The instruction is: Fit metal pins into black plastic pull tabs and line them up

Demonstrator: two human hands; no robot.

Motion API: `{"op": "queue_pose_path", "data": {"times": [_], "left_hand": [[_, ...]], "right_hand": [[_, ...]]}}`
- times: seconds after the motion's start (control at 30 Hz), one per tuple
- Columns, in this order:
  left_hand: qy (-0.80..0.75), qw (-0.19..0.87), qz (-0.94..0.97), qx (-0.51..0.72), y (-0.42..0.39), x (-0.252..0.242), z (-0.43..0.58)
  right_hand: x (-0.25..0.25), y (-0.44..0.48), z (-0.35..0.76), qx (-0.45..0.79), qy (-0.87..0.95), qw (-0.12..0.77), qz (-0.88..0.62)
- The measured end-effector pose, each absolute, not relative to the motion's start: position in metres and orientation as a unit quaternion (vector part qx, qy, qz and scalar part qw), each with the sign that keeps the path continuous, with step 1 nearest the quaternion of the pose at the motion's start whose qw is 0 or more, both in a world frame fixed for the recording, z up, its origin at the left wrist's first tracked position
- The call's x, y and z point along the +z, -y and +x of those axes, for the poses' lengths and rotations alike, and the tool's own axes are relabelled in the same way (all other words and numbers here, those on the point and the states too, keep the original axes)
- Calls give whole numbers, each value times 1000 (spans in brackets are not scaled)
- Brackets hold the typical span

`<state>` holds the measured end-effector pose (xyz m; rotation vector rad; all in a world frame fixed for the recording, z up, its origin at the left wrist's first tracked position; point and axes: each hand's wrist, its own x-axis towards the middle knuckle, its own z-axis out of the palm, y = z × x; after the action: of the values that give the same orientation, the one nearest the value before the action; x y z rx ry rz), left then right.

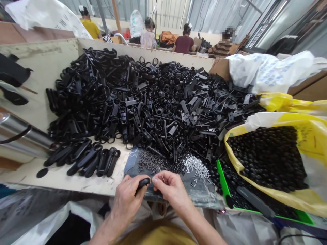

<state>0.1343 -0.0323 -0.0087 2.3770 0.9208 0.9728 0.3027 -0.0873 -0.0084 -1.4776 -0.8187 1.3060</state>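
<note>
My left hand (127,199) is closed round a black plastic part (143,183), whose rounded end sticks out between thumb and fingers. Close beside that end, my right hand (173,192) pinches a thin metal rod (160,172) that points upward. The lower part of the rod is hidden by the fingers. Both hands are over the front edge of a dark work mat (178,190). Just beyond them lie small dark screws (150,162) and a heap of short silver pins (196,166). Left of the mat, several long black handles (88,160) lie side by side.
A large heap of black plastic parts (122,98) fills the bench behind. At right are a yellow-and-white bag (313,136) of black beads and a green tray (222,182). A steel flask (22,132) lies at left. Several people sit beyond the bench's back wall (102,46).
</note>
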Motion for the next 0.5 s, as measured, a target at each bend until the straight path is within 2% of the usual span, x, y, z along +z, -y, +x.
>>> {"op": "queue_pose_path", "data": {"times": [0.17, 0.27, 0.37, 0.5], "left_hand": [[-301, 182, 861, 368, 35, -17, 133], [-326, 160, 857, 366, 38, -23, 133], [-340, 158, 856, 356, 41, -27, 133], [-333, 155, 866, 340, 43, -28, 129]], "right_hand": [[-9, 91, 292, 553, 291, 494, -604], [-6, 95, 290, 520, 309, 509, -612], [-6, 101, 293, 378, 445, 510, -632], [-14, 107, 303, 179, 658, 441, -583]]}}
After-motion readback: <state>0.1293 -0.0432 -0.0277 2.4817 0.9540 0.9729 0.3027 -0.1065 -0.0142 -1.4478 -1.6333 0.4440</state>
